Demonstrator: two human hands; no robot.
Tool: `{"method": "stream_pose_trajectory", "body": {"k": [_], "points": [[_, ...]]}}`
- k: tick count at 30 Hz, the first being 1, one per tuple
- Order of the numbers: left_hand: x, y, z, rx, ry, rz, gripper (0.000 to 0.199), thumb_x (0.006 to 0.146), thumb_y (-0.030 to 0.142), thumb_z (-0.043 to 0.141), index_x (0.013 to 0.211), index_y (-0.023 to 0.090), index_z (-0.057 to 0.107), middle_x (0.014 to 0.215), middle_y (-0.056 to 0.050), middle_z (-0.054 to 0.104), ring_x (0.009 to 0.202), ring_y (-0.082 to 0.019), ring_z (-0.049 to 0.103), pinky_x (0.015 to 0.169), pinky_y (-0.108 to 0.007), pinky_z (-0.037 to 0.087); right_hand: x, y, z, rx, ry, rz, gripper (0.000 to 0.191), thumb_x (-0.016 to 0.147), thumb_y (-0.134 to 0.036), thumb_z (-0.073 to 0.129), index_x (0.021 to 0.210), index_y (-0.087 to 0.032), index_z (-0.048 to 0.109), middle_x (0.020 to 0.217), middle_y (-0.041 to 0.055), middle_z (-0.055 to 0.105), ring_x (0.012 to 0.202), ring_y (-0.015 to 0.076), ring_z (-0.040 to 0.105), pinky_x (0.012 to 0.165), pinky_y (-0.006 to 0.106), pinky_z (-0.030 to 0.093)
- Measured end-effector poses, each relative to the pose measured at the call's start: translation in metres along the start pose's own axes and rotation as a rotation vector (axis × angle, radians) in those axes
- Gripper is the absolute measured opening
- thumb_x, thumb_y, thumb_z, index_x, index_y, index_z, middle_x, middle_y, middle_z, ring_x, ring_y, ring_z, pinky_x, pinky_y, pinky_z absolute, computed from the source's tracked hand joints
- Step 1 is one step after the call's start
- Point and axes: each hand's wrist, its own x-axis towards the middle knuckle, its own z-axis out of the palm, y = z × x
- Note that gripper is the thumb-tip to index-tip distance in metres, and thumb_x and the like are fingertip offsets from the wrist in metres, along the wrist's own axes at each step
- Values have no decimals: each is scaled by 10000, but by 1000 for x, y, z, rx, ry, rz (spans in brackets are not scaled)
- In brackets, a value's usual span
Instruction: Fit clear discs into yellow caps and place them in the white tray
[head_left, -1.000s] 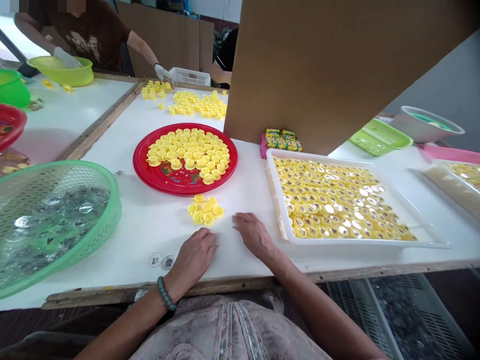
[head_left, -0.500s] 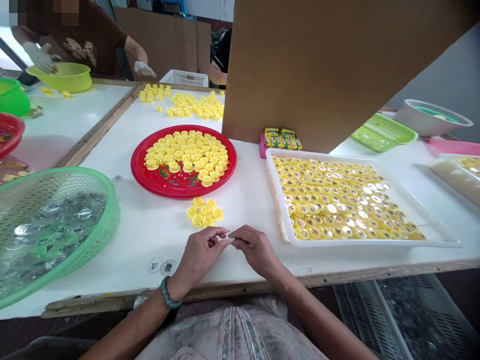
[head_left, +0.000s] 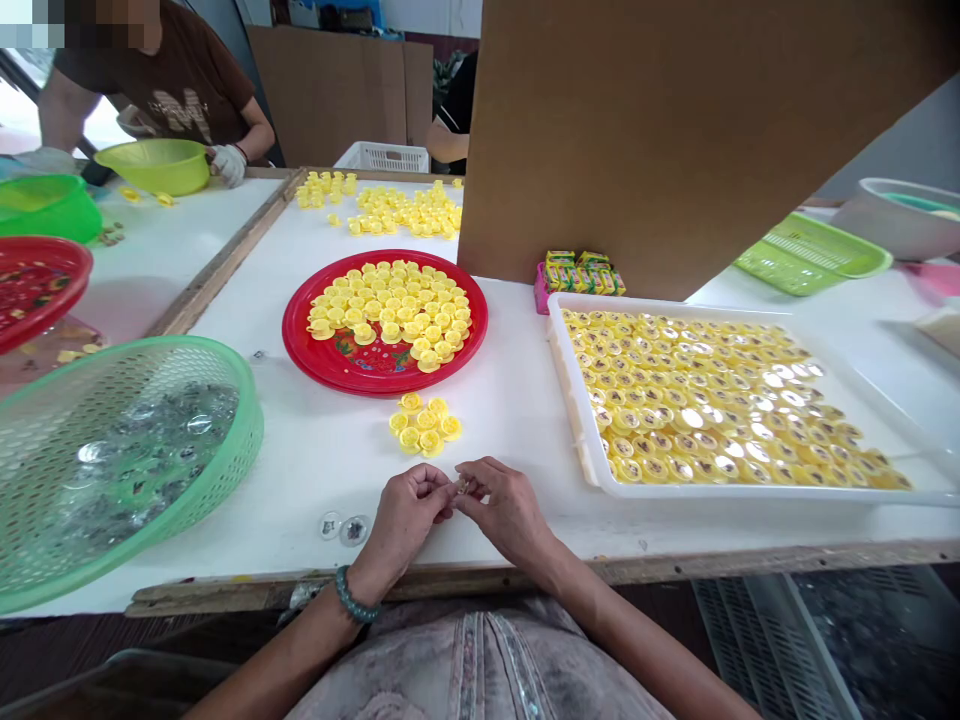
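My left hand (head_left: 409,510) and my right hand (head_left: 506,505) meet low over the white table, fingertips pinched together on something small, partly hidden and too small to name. Just beyond them lies a small cluster of yellow cup-shaped pieces (head_left: 429,441). Farther back, a red tray (head_left: 300,350) holds many more of these pieces. Beside my left wrist rest two clear round discs with dark prints (head_left: 354,530). On the right, a white tray (head_left: 712,491) is filled with rows of yellow pieces showing shiny printed tops.
A green mesh basket (head_left: 251,430) of clear discs is at the left. A cardboard panel (head_left: 637,140) rises behind the white tray, with small packets (head_left: 581,275) at its foot. Loose yellow pieces (head_left: 405,212) lie farther back. A person's gloved hand (head_left: 229,165) touches a yellow-green bowl (head_left: 161,170).
The view has shifted, so the table items appear slightly farther right. My fingers have changed their pinch, and a small bit now shows between them. The other person's gloved hand has moved to the bowl.
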Motion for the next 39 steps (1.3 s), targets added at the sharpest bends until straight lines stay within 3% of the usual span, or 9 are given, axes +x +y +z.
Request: {"method": "stream_pose_trajectory", "body": {"k": [3,7,12,16,21,24,28,31,39], "points": [[4,8,-4,287,35,121,213,803,388,540,776,189,609,709,-14,638,639,-160,584,628,-289,473,1,4,0,-45,42,-29,215,745,-177,654,959,-198,645,791,25,631,635,120,592,568,217,473],[17,28,-16,963,306,477,230,833,352,523,921,169,631,972,-107,603,934,-255,523,857,-398,417,2,10,-8,-42,43,9,266,728,-179,684,985,-193,617,839,26,647,636,120,596,569,226,480],[30,37,-24,1278,199,540,208,803,332,578,885,147,622,921,-109,545,904,-268,465,832,-410,415,-1,11,-18,90,70,52,240,705,-235,727,905,-191,600,788,6,631,644,120,596,593,234,498],[23,29,-19,1198,55,596,142,799,231,579,920,166,615,968,-94,532,953,-255,460,844,-387,418,-6,11,-25,175,49,2,259,712,-228,724,938,-187,605,856,18,604,673,110,590,631,235,510],[15,15,-14,924,-166,643,194,812,178,557,1003,190,593,1020,-71,583,981,-222,502,866,-355,426,-5,13,-36,12,-53,-87,272,745,-192,682,1008,-203,612,915,31,592,717,114,580,613,223,490],[18,6,-14,780,-144,582,227,809,192,564,1036,201,564,1007,-51,617,937,-202,546,839,-332,445,5,11,-41,-102,-151,-157,268,764,-202,667,1026,-204,608,956,42,598,730,120,578,588,214,469],[24,-2,-13,668,-103,468,259,780,197,582,1036,221,551,913,-21,634,749,-163,582,709,-290,470,23,6,-42,-242,-310,-287,191,791,-188,650,978,-179,615,938,50,608,802,141,589,712,247,466],[28,-5,-13,553,-129,423,281,775,227,587,1053,228,543,899,-15,653,744,-157,602,701,-272,477,33,5,-38,-313,-393,-319,105,799,-171,642,903,-172,625,898,49,611,833,149,598,739,248,455],[34,-8,-15,379,-165,347,314,746,192,577,1058,225,551,850,-8,691,749,-160,632,714,-269,485,33,9,-30,-345,-373,-282,108,757,-142,685,854,-171,648,853,43,624,787,150,607,695,234,436]]}}
